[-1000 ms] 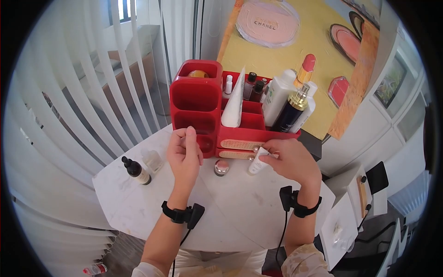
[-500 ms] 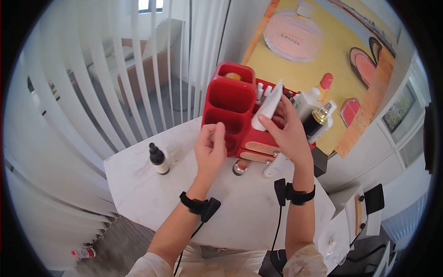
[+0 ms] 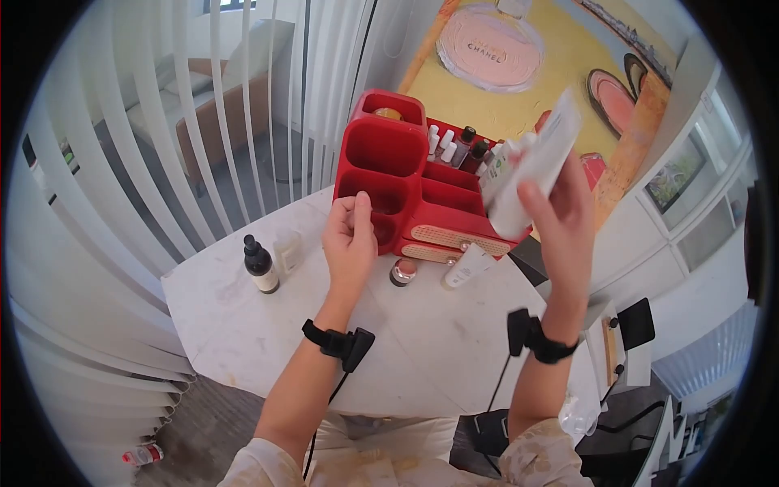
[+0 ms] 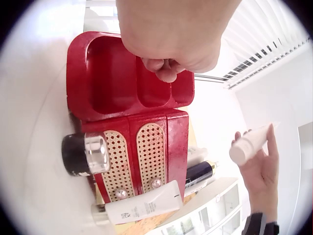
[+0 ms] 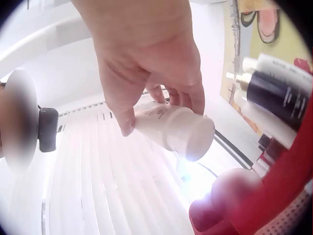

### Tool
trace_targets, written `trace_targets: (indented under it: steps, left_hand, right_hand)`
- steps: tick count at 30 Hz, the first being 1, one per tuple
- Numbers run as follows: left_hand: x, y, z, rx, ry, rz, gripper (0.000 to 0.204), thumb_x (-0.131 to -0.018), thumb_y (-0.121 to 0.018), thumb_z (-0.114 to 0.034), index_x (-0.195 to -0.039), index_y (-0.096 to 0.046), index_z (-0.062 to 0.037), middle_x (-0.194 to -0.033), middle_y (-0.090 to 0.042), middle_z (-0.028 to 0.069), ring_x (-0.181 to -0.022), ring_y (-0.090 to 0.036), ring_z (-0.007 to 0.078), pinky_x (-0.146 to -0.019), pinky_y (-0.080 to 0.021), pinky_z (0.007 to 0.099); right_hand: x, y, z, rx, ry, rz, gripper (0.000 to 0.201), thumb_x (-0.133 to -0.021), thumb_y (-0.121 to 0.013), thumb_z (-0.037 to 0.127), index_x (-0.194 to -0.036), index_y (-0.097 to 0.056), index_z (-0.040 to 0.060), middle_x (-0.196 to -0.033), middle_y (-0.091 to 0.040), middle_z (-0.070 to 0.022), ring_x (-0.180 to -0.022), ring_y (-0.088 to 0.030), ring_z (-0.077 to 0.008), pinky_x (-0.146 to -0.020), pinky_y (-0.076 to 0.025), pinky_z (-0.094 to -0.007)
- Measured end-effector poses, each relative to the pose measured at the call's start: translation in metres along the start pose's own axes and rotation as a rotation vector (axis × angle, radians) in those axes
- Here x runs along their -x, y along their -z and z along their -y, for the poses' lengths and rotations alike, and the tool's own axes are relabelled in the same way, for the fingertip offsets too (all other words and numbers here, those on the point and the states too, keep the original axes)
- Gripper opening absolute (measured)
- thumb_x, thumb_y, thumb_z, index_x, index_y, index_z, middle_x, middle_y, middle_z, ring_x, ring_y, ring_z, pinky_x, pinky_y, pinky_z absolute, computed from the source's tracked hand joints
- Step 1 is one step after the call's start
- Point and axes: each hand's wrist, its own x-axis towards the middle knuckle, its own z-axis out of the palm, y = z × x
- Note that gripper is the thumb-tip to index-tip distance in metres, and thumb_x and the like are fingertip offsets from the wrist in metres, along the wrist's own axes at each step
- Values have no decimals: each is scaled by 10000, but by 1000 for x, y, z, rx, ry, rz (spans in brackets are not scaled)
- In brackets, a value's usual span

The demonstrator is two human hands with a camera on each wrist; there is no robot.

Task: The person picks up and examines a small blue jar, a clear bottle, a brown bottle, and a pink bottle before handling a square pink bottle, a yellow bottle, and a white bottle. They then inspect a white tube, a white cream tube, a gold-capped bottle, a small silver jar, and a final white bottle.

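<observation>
In the head view, a large white squeeze tube (image 3: 531, 183) is raised at the right of a red cosmetics organizer (image 3: 438, 219). My right hand (image 3: 564, 215) grips it, with the thumb on the near side and fingers behind. The right wrist view shows its round white cap (image 5: 200, 139) pointing away from the palm. My left hand (image 3: 350, 239) is loosely curled and holds nothing, in front of the organizer's open compartments. A smaller white tube (image 3: 468, 268) leans by the drawer knobs, cap down, near a small jar (image 3: 402, 272) with a shiny lid.
A dark dropper bottle (image 3: 260, 264) and a clear glass bottle (image 3: 287, 250) stand on the marble table (image 3: 389, 349) at left. Small bottles (image 3: 466, 150) fill the organizer's back row. A dark blue pump bottle (image 5: 276, 95) and white bottles stand at its right end.
My right hand let go of the small tube by the drawers, reached into the organizer, took the large white tube and lifted it up and right. The left hand stays loosely curled by the compartments.
</observation>
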Motion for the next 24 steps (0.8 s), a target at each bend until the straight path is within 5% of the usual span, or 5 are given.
trace_targets:
  steps: [1,4,6,12,24]
  left_hand:
    - [0,0,-2,10,9,-7,280,-1075,-573,-293,-924,-551,-58,-563,-432,-39,-419,-376,39,-377,-325,228]
    - [-1,0,-5,32,24,-17,289,-1074,-575,-295,-919,-552,-52,-564,-433,-37,-421,-377,40,-375,-327,230]
    - [-1,0,-5,36,19,-8,292,-1072,-577,-296,-919,-555,-48,-566,-433,-36,-424,-377,39,-376,-328,230]
    - [1,-3,-1,49,59,14,269,-1062,-604,-282,-927,-572,-51,-574,-449,-57,-429,-366,22,-389,-265,233]
    - [1,-3,18,-29,38,9,260,-1032,-654,-224,-876,-630,-17,-620,-483,-73,-586,-366,5,-517,-297,227]
  right_hand:
    - [18,9,2,69,-71,61,812,-835,-857,110,-1492,-413,-62,-1329,-614,-157,-1179,-620,-227,-1025,-501,-354]
    - [65,26,-2,504,91,413,825,-758,-907,129,-1473,-513,13,-1317,-619,-144,-1176,-611,-241,-980,-512,-343]
    - [100,21,-12,558,-139,545,771,-774,-897,207,-1443,-549,47,-1258,-633,-156,-1107,-644,-307,-934,-520,-344]
    - [160,15,-54,648,-240,674,675,-829,-832,262,-1406,-556,45,-1299,-624,-198,-1147,-630,-384,-945,-535,-415]
    - [167,-1,-66,753,-240,762,652,-814,-830,252,-1381,-583,45,-1320,-626,-181,-1234,-575,-378,-1051,-481,-435]
